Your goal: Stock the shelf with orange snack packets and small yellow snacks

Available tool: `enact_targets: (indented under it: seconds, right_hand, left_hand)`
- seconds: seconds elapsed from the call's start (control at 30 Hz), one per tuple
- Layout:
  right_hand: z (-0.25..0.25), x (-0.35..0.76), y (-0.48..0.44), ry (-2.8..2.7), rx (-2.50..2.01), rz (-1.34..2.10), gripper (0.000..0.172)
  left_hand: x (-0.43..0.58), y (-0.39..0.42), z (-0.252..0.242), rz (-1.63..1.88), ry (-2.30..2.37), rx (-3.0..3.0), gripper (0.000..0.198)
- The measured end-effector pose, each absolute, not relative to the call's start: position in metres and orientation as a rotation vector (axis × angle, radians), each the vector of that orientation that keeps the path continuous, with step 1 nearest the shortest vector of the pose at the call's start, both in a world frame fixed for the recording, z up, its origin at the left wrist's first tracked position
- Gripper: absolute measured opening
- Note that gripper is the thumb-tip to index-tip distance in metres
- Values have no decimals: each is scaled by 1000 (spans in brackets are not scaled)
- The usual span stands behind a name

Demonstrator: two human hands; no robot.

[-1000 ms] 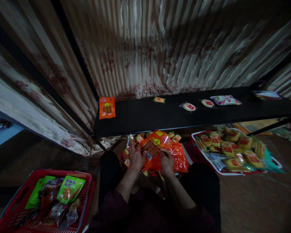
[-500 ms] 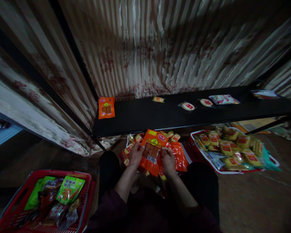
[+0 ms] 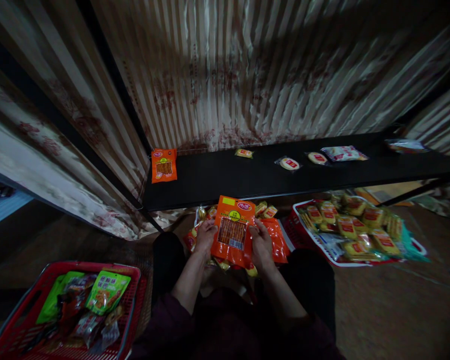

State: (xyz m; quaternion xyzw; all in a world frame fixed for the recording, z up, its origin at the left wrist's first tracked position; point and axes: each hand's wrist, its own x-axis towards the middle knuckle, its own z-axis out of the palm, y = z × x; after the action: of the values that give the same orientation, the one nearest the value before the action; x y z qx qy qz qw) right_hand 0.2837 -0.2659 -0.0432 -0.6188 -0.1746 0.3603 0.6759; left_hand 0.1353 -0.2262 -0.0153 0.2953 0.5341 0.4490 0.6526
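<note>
An orange snack packet (image 3: 232, 229) with a clear window stands upright between my two hands. My left hand (image 3: 205, 238) grips its left edge and my right hand (image 3: 261, 244) grips its right edge, fingers closed on the packet. Below it lies a heap of more orange packets (image 3: 276, 239) and small yellow snacks (image 3: 263, 209) on the floor in front of my knees. A matching orange packet (image 3: 164, 165) lies at the left end of the black shelf (image 3: 225, 186) just beyond my hands.
Small wrapped snacks (image 3: 289, 163) and a striped packet (image 3: 343, 153) lie along the shelf. A red basket (image 3: 30, 315) with green packets is at lower left. A red and white tray (image 3: 315, 240) of yellow packets lies at right. A striped curtain (image 3: 247, 75) hangs behind.
The orange packet was tilted over the heap; both hands have turned it upright and squared it, lifting it slightly toward the shelf edge.
</note>
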Motion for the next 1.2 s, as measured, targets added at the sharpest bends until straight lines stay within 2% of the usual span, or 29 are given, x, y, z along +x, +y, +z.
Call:
enact_targets:
  seconds: [0.1,0.53,0.77,0.97,1.2]
  right_hand:
    - [-41,284,-266,-269,-1333,849,40]
    - [-10,271,-270,-297,-1209,1041,31]
    - [7,267,-273,-312,-1151,1171,38]
    - [12,266,-274,-263,-1054,1263,29]
    - [6,265,-271,-265,-1120,1207,32]
  left_hand:
    - [135,-228,-13,1014,1170,647,20]
    - [134,-226,-4,1091,1194,497,20]
    - [136,-225,-5,1101,1157,574,23]
    - [135,-223,-13,1139,1167,616,25]
    - [134,-226,-3,1125,1147,592,26]
